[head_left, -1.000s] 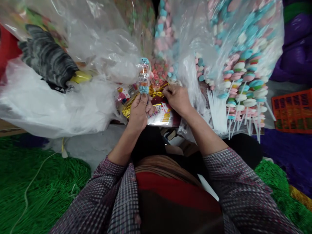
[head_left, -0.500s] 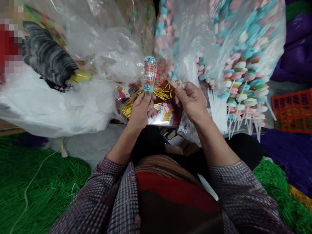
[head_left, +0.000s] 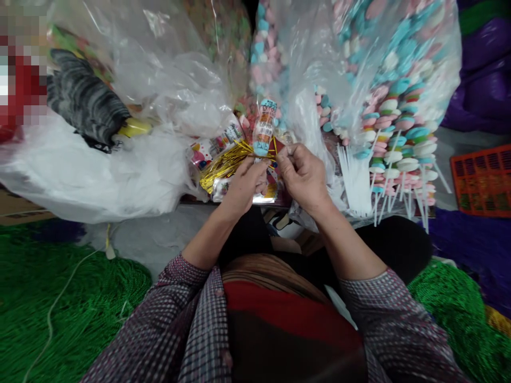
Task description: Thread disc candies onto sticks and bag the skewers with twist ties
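In the head view a small clear bag of candy (head_left: 264, 125) with blue ends and an orange middle points away from me. My left hand (head_left: 244, 185) is closed on the bag's near end. Close on its right, my right hand (head_left: 302, 174) pinches a gold twist tie, whose thin strip runs toward the neck of the bag. The fingertips partly hide where tie and bag meet. Under and left of the hands lies a pile of gold twist ties (head_left: 223, 166). Printed plastic bags (head_left: 265, 196) lie below them on the dark tabletop.
Big clear bags of pink, blue and white candy (head_left: 271, 53) line the back. White sticks (head_left: 353, 181) and candy skewers (head_left: 407, 159) lie right. A white plastic bag (head_left: 120, 181) and a grey striped sleeve (head_left: 85, 96) are left. An orange crate (head_left: 481, 183) stands far right.
My left hand has moved right with the candy bag. My right hand has come slightly left and down, bringing the twist tie to the bag's near end.
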`<state>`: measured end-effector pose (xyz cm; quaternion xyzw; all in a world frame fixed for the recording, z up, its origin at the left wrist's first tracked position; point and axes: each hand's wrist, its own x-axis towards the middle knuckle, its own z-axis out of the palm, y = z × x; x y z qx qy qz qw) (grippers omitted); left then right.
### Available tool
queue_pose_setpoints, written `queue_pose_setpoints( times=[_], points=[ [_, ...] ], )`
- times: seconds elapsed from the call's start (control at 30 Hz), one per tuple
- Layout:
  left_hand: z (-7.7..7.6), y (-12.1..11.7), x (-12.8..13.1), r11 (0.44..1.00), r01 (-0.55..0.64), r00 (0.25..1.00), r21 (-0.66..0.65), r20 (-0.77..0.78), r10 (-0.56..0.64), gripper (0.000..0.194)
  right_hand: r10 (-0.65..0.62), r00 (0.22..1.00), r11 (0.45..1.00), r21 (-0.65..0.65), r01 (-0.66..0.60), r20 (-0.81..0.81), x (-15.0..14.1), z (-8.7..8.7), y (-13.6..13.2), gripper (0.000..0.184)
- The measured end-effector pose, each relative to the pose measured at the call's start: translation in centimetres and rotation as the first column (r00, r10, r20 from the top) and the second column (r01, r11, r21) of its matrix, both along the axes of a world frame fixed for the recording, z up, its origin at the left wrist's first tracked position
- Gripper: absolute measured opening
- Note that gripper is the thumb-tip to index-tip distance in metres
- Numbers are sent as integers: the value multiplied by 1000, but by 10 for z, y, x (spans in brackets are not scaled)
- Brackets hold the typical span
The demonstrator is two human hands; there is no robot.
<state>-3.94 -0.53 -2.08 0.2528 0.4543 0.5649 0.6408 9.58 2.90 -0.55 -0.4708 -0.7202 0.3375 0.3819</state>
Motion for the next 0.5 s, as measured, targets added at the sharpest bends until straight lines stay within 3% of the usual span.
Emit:
queue_pose_setpoints(
  times=[0.13, 0.27, 0.5],
  points=[
    [-5, -1, 4, 1000, -24, 1000, 11, -3, 24, 41, -24, 999, 998, 66, 21, 44, -5, -2, -6, 29],
    [-5, -1, 5, 1000, -28, 1000, 7, 9, 28, 45, -7, 1000, 999, 39, 7, 8, -3, -5, -5, 32],
    [-4, -1, 6, 997, -50, 998, 60, -25, 52, 50, 6, 972, 960, -270, -71, -233, 1, -6, -4, 49]
  ],
)
